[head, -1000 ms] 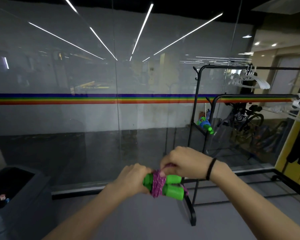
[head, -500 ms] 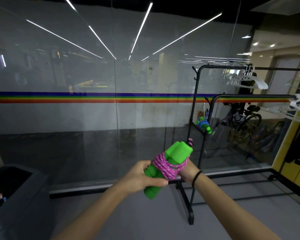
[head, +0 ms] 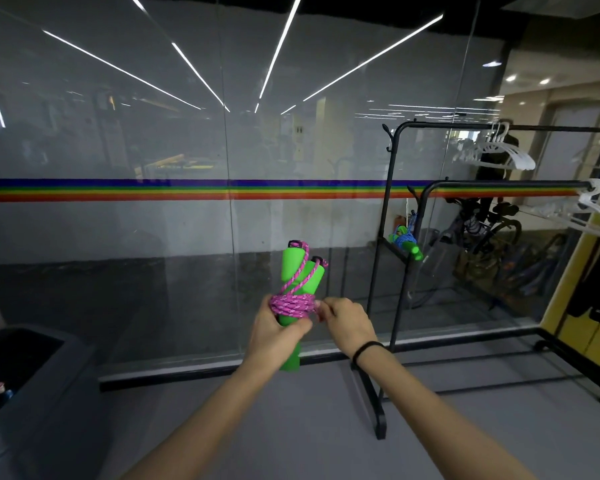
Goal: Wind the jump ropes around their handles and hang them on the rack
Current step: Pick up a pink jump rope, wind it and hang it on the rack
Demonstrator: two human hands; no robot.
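A pink jump rope [head: 293, 303] is wound several times around its two green handles [head: 297, 268], which stand nearly upright in front of me. My left hand [head: 274, 332] grips the handles just below the coil. My right hand [head: 345, 318] pinches the rope at the coil's right side. To the right stands the black rack [head: 394, 216]. A blue jump rope [head: 405, 241] with green handles hangs on the rack's left post.
A glass wall with a rainbow stripe [head: 187, 190] runs behind the rack. White hangers [head: 499, 155] hang on the rack's rails at the right. A dark bin [head: 21, 375] sits low at the left. Grey floor lies below my arms.
The handles swung from lying sideways to nearly upright and rose. My right hand moved from on top of the bundle to its right side, pinching the rope.
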